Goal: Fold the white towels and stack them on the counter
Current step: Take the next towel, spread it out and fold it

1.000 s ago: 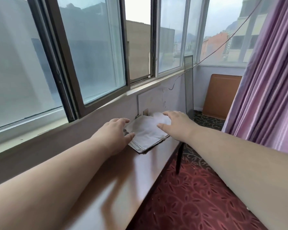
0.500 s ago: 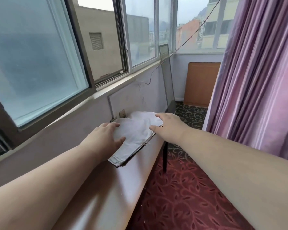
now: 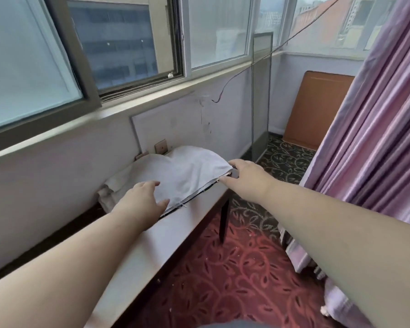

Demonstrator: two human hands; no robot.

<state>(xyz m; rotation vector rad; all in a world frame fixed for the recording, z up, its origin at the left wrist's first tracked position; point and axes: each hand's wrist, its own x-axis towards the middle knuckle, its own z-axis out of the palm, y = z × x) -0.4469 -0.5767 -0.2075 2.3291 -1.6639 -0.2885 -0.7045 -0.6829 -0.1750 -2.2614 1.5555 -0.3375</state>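
A stack of white towels [image 3: 182, 171] lies at the far end of the narrow brown counter [image 3: 152, 245], against the wall under the window. The top towel is spread smooth; crumpled white layers stick out at the stack's left end. My left hand [image 3: 141, 203] rests flat on the near left part of the top towel, fingers straight. At the stack's right corner, my right hand [image 3: 243, 177] touches the towel edges with fingers and thumb; whether it pinches them is unclear.
The counter runs along the wall below a row of windows, its dark leg [image 3: 223, 221] at the far end. A pink curtain [image 3: 374, 129] hangs on the right. A framed screen [image 3: 260, 95] and a brown board [image 3: 315, 110] lean at the back. Red patterned carpet [image 3: 225, 280] covers the floor.
The view has moved closer and turned right. My left hand slid from the stack's left edge onto the top towel. My right hand stays at the right corner.
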